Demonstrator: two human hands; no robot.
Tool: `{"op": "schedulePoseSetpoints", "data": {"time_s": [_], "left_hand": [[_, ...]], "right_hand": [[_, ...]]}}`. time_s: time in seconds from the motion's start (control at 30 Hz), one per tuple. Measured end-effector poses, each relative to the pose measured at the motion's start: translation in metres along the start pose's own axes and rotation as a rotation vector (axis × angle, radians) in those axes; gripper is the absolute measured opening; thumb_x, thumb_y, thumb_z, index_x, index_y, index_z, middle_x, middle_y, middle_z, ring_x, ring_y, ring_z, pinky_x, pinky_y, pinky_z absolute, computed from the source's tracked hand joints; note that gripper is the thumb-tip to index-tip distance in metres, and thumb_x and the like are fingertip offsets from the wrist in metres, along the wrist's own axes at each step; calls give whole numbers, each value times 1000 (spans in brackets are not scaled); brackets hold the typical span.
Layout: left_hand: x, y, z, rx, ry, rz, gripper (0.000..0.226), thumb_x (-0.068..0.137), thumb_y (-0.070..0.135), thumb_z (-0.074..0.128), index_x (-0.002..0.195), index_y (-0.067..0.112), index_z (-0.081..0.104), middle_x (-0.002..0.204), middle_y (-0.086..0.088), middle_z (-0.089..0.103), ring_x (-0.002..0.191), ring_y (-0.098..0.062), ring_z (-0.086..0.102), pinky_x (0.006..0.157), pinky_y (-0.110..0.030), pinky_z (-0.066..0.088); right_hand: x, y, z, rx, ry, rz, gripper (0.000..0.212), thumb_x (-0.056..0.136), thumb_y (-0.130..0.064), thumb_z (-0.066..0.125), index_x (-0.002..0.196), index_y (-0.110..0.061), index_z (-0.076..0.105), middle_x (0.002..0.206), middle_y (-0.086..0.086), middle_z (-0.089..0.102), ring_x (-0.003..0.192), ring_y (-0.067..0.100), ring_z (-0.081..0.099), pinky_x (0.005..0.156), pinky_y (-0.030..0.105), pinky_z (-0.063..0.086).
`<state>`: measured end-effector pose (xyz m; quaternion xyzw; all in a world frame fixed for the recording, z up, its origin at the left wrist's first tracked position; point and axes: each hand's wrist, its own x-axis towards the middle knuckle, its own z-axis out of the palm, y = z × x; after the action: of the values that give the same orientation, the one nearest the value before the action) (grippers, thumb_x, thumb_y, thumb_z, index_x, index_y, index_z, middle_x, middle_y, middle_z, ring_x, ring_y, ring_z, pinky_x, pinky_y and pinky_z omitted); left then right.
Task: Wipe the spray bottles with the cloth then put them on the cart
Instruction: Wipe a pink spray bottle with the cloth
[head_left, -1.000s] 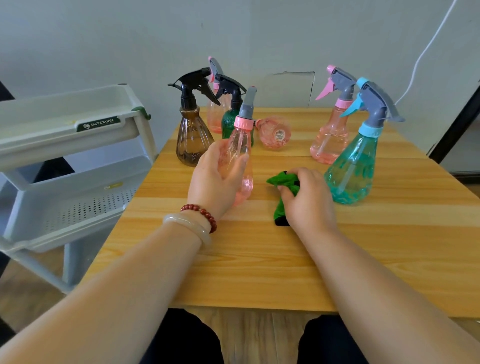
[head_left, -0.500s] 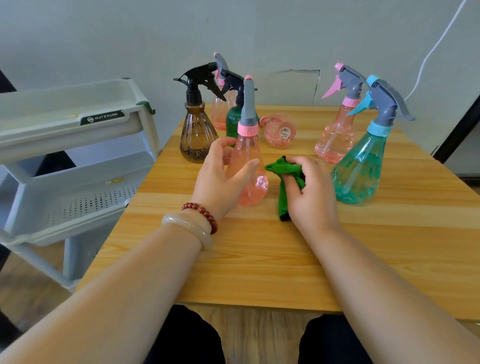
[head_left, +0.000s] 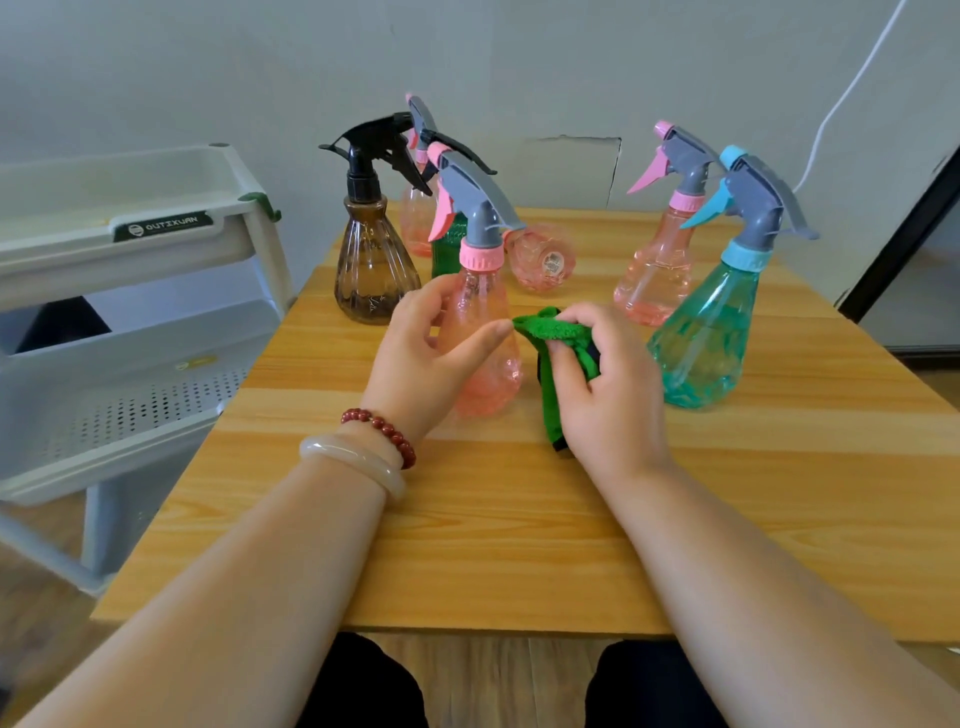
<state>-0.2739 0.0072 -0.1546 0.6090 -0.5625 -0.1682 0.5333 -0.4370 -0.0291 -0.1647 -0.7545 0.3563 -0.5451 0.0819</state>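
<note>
- At mid-bench (head_left: 519, 519), the left hand (head_left: 431, 358) grips the held pink bottle (head_left: 480, 301) round its body, thumb across the front, fingers behind.
- Held pink bottle is upright, with a grey trigger head and its pink lever pointing left. Cannot tell if its base sits on the bench or is just above it.
- Right hand (head_left: 610, 395) is clenched on the green cloth (head_left: 558, 330), bunched between thumb and fingers.
- Cloth's top end is just beside the left thumb tip and the held bottle's right side; its lower end hangs down under the hand toward the bench.
- Teal bottle (head_left: 709, 332) stands upright just right of the right hand, with a blue lever and collar.
- Second pink bottle (head_left: 654, 275) stands upright behind the teal bottle, overlapped by it. Cannot tell if they touch.
- Brown bottle (head_left: 374, 270), black head, stands upright at the bench's far left.
- Green bottle (head_left: 448, 249) is mostly hidden behind the held bottle's head.
- Back pink bottle (head_left: 414, 215) stands behind the brown one, partly hidden.
- Tipped pink bottle (head_left: 543, 257) lies on its side, base toward the camera, between the green bottle and the second pink bottle.
- Cart (head_left: 156, 249) is white and tiered, left of the bench and apart from every bottle, with a perforated lower tray and a dark label on the top tray.
- Left wrist wears a red bead bracelet (head_left: 382, 428) and a pale bangle (head_left: 358, 462).
- White cable (head_left: 852, 88) runs down the wall at upper right.
</note>
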Motion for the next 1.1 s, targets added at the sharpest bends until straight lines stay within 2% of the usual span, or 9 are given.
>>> {"op": "schedulePoseSetpoints", "data": {"time_s": [0.13,0.2,0.37,0.47,0.63,0.77,0.93,1.0,1.1], "left_hand": [[-1,-4,0,-58,16,15,60,84,57,67,135,32,49,128,10,57,117,-3,54,100,-40,50],[-3,0,-2,-45,97,45,58,86,49,70,135,28,48,128,9,55,115,2,52,101,-35,49],[1,26,-8,76,306,193,57,79,53,72,122,21,51,110,9,53,100,-8,55,87,-23,50],[9,40,-3,89,202,72,55,77,53,75,117,26,50,109,10,56,96,-5,56,81,-16,47],[7,36,2,-58,143,39,25,88,30,72,103,39,54,97,17,65,89,5,62,79,-12,50],[4,30,0,-167,65,22,24,94,26,64,116,30,56,109,14,67,102,4,62,90,-14,49],[2,19,3,-124,37,60,26,102,31,51,127,32,54,123,9,61,111,4,55,87,-3,41],[1,18,6,-126,54,72,27,100,32,53,127,28,56,119,8,62,108,3,57,88,-9,45],[0,17,9,-181,51,96,19,101,25,54,119,26,57,106,12,65,98,5,60,83,-10,47]], "right_hand": [[1,1,2,-5,14,-49,15,88,1,61,101,-5,66,96,-1,62,94,12,55,85,5,36],[2,2,2,19,12,-17,17,88,2,60,101,-6,66,96,-6,59,94,12,55,85,5,36],[3,4,2,54,-21,41,20,88,4,58,100,-10,65,95,-8,55,93,9,52,82,6,35],[3,4,2,77,-28,75,21,88,4,55,100,-10,64,97,-3,56,96,11,52,83,7,34],[2,2,-1,153,-37,114,19,86,-6,56,102,-8,65,103,5,59,99,7,53,87,10,36],[1,-6,-3,258,-72,212,21,86,-19,56,105,-14,65,105,-2,58,102,-7,51,87,7,36],[11,-14,-5,305,12,239,14,88,-20,58,100,-25,64,100,-11,64,98,5,60,85,21,47],[21,-22,-7,333,29,230,16,89,-20,62,103,-27,63,102,-14,65,99,7,62,86,26,51],[32,-30,2,355,17,180,16,89,-18,66,101,-27,61,99,-21,61,97,-4,59,85,14,46]]}}
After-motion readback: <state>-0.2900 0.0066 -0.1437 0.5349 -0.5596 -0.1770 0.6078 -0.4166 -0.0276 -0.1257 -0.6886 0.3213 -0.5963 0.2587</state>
